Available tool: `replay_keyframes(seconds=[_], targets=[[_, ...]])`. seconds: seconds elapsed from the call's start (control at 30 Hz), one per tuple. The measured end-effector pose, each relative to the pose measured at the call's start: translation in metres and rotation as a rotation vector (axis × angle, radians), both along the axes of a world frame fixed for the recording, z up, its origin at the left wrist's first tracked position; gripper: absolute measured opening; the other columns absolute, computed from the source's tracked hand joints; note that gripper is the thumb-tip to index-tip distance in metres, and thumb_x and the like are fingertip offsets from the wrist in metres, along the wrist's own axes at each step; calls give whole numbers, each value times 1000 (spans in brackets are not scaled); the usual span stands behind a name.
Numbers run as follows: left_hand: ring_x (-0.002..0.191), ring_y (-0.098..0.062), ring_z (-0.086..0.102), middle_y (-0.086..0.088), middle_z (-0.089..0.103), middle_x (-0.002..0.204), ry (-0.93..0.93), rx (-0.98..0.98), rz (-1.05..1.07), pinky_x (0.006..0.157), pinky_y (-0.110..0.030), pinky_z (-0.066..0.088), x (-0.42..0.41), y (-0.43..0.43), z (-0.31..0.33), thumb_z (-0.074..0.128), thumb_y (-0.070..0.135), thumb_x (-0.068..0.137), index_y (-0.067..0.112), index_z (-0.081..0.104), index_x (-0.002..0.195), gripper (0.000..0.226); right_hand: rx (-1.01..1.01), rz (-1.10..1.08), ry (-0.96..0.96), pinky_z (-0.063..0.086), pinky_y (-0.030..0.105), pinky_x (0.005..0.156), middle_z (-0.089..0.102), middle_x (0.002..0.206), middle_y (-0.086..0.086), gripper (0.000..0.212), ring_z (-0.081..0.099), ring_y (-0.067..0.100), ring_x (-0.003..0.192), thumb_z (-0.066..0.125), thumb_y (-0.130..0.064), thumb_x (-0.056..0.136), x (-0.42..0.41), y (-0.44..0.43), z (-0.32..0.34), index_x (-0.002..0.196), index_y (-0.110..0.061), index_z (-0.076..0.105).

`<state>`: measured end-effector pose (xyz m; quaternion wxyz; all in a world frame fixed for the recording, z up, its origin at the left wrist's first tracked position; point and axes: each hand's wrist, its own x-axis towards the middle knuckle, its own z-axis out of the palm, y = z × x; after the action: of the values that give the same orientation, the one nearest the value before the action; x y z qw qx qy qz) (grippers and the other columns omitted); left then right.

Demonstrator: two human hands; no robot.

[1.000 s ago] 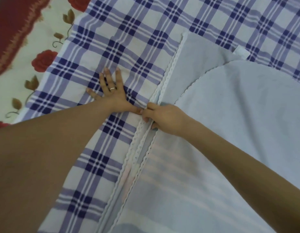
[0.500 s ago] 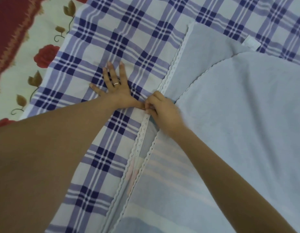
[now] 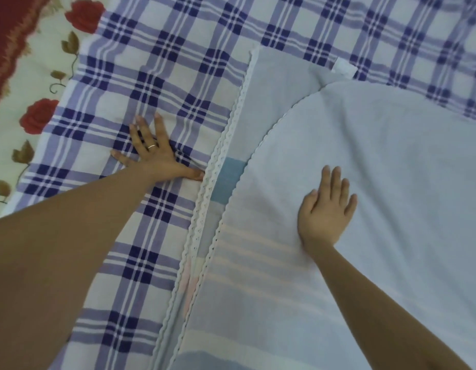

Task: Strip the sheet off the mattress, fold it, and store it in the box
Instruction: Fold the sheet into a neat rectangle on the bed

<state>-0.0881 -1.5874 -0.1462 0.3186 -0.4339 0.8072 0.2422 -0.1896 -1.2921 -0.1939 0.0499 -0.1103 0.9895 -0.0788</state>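
The lace-trimmed sheet (image 3: 391,182) is laid partly folded on the plaid cloth (image 3: 178,49) and pressed by the flat, straight-fingered right hand (image 3: 326,212), the left hand (image 3: 154,153) being spread flat on the plaid; further folding and boxing are judged outstanding.

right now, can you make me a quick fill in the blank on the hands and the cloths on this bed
1. The left hand wears a ___ on one finger.
2. The right hand lies flat on the light blue sheet, holding ___.
3. The plaid cloth lies under the ___ hand.
4. The roses printed beyond the plaid cloth are ___ in colour.

Missing words: ring; nothing; left; red
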Motion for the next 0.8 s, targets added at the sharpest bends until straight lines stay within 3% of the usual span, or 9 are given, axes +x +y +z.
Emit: replay_keyframes(seconds=[0.13,0.2,0.27,0.3,0.37,0.47,0.6,0.7,0.8], targets=[[140,-28,-29,-8,-37,150,81,-92,49,104,-68,-11,5,12,-3,66,80,45,30,-28,143,145,-37,1,9,5,43,117,23,157,-3,61,21,21,144,22,-31,90,-2,5,2,150,-26,27],[143,-31,-6,-16,-7,156,434,-340,1,108,-63,-7,11,33,-12,73,54,71,25,12,150,103,-50,2,21,7,44,117,27,156,-2,60,25,22,143,25,-29,89,-3,6,3,149,-24,31],[134,-32,22,-16,29,147,841,-544,-121,107,-57,11,6,60,-16,60,17,82,16,47,131,50,-45,2,30,6,43,116,28,155,-2,60,27,22,142,26,-29,88,-4,6,2,148,-24,32],[127,-31,32,-14,42,139,956,-560,-181,104,-51,19,-6,73,-19,53,8,82,14,54,122,41,-45,1,34,6,43,116,28,155,-2,60,27,22,142,26,-29,88,-5,8,0,148,-24,31],[113,-29,50,-8,59,122,1026,-388,-218,98,-39,28,-46,89,-20,51,6,86,13,57,119,35,-44,5,45,6,43,116,28,155,-2,61,26,22,142,25,-29,88,-5,8,-2,148,-25,31],[101,-22,57,-4,60,116,940,-132,-142,91,-37,44,-115,109,-20,53,30,93,11,43,135,47,-48,3,61,8,44,116,28,155,-2,60,28,21,142,27,-30,88,-8,10,-6,148,-25,32],[91,-22,60,-2,62,107,775,-186,-82,74,-31,44,-159,119,-21,52,41,94,13,47,117,37,-39,7,57,9,45,116,28,155,-3,60,28,21,142,29,-30,88,-9,10,-9,148,-25,32],[73,-26,57,-1,56,80,861,-214,-157,63,-36,44,-159,112,-29,43,31,99,11,47,101,21,-51,9,65,9,45,116,31,154,-2,60,29,21,141,30,-30,88,-11,10,-7,147,-24,34],[61,-20,51,4,49,71,976,-309,-167,54,-30,35,-155,103,-42,39,30,101,11,47,95,21,-87,18,100,11,44,115,33,152,-3,59,33,19,140,31,-29,87,-11,9,-7,146,-22,37]])
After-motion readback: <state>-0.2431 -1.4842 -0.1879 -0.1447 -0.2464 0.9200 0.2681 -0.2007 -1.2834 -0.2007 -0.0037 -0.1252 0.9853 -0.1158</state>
